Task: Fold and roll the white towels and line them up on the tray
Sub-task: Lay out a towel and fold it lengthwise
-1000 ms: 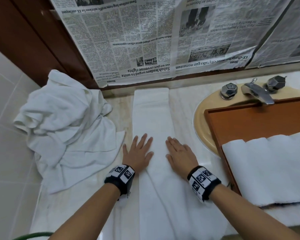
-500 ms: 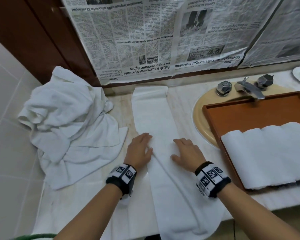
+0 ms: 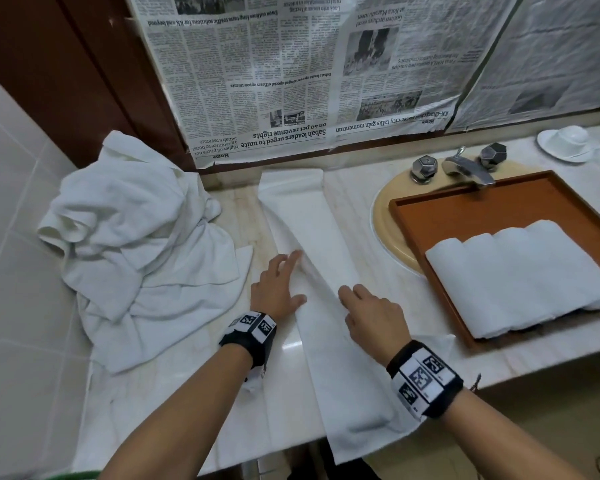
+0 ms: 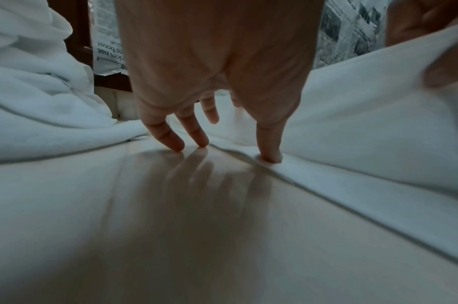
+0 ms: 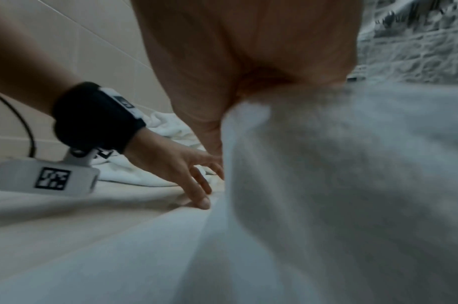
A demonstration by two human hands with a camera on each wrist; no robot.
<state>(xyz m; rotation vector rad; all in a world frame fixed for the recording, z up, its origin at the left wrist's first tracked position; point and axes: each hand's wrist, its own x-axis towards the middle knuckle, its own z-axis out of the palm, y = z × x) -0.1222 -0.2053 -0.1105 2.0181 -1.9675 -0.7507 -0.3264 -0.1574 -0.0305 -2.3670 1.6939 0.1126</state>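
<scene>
Long towel strip [image 3: 312, 244] runs front-to-back on bench [image 3: 361, 202]; R hand [image 3: 374, 317] grip pinches its raised edge, L hand [image 3: 278, 289] released, fingers pressing alongside.

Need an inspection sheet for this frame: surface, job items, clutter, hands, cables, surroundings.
Surface: pale marble counter, glossy, with an inset sink.
Job's things: long folded towel lies along the counter, near end hanging over the edge; rolled towels side by side on the tray; towel heap at left.
Clutter: cup and saucer far right.
Hands: left hand fingertips on counter, thumb pressing the towel's edge; right hand lifting a fold of the towel.
Cables: black lead at the left wristband.
Surroundings: newspaper on the wall, taps, wall tiles.
</scene>
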